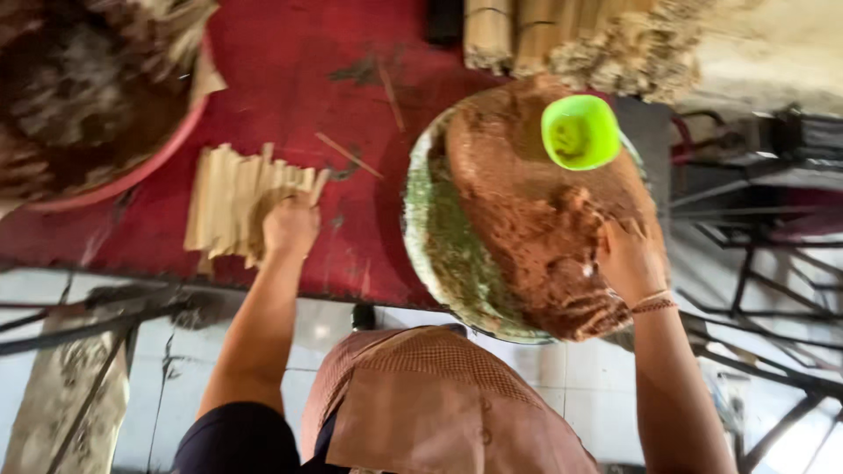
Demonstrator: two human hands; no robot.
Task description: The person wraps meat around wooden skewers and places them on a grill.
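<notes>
My left hand (290, 224) rests on a fan of thin pale sticks (230, 204) lying on the red table top (290, 79), fingers curled over their right end. My right hand (628, 259), with a bead bracelet at the wrist, presses into a big mound of reddish-brown paste (527, 202) heaped on a round green-rimmed tray (435, 237). A small bright green bowl (580, 132) sits on top of the mound, just above my right hand.
A red basin (105, 105) of brown fibrous stuff stands at the far left. Bundles of pale sticks (562, 35) lie along the back edge. Loose sticks (347, 154) lie between basin and tray. Metal frames (755, 237) crowd the right side.
</notes>
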